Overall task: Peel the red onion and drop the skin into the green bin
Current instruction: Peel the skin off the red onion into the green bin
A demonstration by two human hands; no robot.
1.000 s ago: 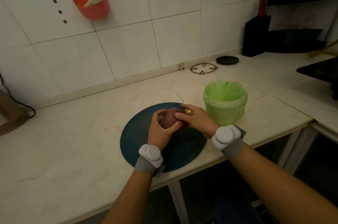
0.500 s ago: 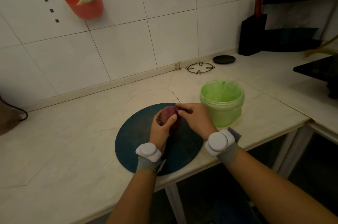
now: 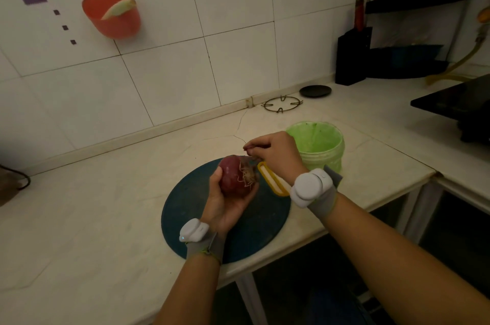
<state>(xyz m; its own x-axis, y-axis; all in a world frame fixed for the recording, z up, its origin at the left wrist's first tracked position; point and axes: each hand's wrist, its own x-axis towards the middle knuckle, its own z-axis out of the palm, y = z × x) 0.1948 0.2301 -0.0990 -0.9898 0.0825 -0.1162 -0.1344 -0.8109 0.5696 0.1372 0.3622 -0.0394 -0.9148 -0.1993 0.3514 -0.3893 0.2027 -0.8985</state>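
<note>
The left hand (image 3: 225, 208) cups the red onion (image 3: 234, 176) over the blue cutting board (image 3: 191, 205), root end facing right, while the right hand (image 3: 275, 155) pinches a skin strip (image 3: 250, 151) at its top, with the green bin (image 3: 327, 147) just beyond that nearer hand.

Left hand (image 3: 224, 209) cups onion (image 3: 234, 177), right hand (image 3: 277, 155) pinches skin (image 3: 248, 149).

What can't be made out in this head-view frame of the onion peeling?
All head view:
- Part of the green bin interior, hidden by its near wall and the right hand.
- Underside of the red onion, covered by the left hand.
- Lower end of the yellow peeler, under the right wristband.
- Extent of the skin strip the right fingers pinch: too small and dim.
</note>
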